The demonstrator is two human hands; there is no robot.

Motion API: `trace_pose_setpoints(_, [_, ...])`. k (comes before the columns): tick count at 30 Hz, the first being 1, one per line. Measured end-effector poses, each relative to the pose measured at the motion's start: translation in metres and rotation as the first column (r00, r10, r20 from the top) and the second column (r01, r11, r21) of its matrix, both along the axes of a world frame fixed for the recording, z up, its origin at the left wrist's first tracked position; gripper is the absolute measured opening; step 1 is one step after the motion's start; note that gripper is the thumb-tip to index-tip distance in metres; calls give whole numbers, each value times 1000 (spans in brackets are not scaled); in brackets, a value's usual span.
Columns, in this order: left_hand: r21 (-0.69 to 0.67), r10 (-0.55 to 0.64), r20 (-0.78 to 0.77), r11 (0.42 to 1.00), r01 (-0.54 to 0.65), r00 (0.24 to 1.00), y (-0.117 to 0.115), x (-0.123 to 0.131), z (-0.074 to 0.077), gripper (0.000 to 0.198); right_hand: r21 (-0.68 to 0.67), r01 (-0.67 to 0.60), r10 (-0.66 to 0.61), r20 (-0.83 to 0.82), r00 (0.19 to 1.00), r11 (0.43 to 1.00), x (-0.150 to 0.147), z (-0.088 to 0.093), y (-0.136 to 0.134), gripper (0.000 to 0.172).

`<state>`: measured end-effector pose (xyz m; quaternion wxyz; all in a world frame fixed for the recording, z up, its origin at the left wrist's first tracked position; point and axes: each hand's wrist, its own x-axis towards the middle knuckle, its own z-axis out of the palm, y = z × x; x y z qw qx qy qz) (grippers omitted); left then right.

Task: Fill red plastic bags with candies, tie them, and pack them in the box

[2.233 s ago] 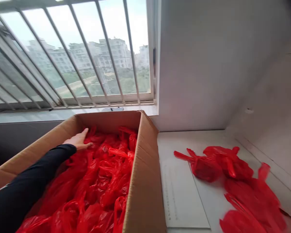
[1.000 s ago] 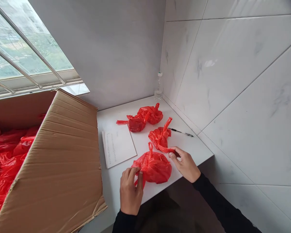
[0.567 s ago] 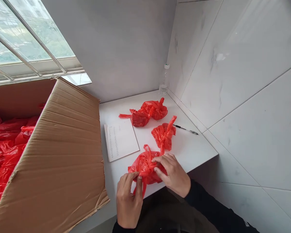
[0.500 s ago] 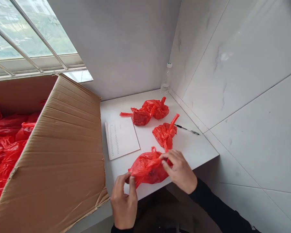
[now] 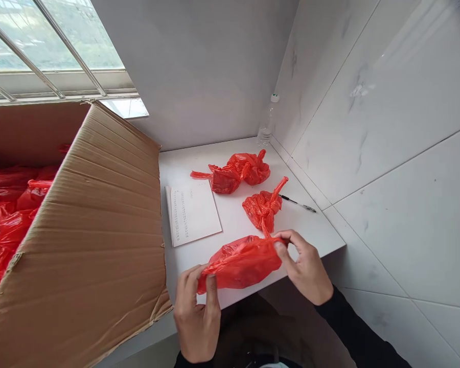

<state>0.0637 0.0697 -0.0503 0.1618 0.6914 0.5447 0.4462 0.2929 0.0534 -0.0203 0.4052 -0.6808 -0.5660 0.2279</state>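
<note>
Red plastic bag [image 5: 242,263] stretched between left grip [image 5: 197,312] and right grip [image 5: 305,263], each pinching one end.

Nothing can be read here. The white rectangular sheet of paper [image 5: 193,212] lying flat on the white counter [image 5: 310,230] carries a column of small dark printed lines down its left part and a short mark near its top, but the print is too small to make out. The large brown corrugated cardboard box [image 5: 99,240] shows no lettering or label on its visible flap.
</note>
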Motion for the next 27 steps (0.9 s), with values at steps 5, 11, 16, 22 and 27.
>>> trace_pose_setpoints(5, [34, -27, -19, 999, 28, 999, -6, 4, 19, 42, 146, 175, -172, -31, 985, 974, -7, 14, -15, 18])
trace_pose_setpoints(11, [115, -103, -85, 987, 112, 991, 0, 2, 29, 29, 331, -280, 268, 84, 960, 901, -35, 37, -20, 25])
trace_pose_setpoints(16, [126, 101, 53, 986, -107, 994, -13, -5, 33, 30, -23, -409, 404, 224, 887, 912, -31, 36, -10, 20])
trace_pose_setpoints(22, [-410, 170, 421, 912, 20, 891, -30, -12, 47, 20, -381, -451, 587, 443, 677, 807, -23, 22, -11, 21])
trace_pose_setpoints(27, [-483, 150, 592, 853, 199, 792, -28, -22, 58, 34, -417, -298, 497, 535, 683, 859, -33, 19, 2, 51])
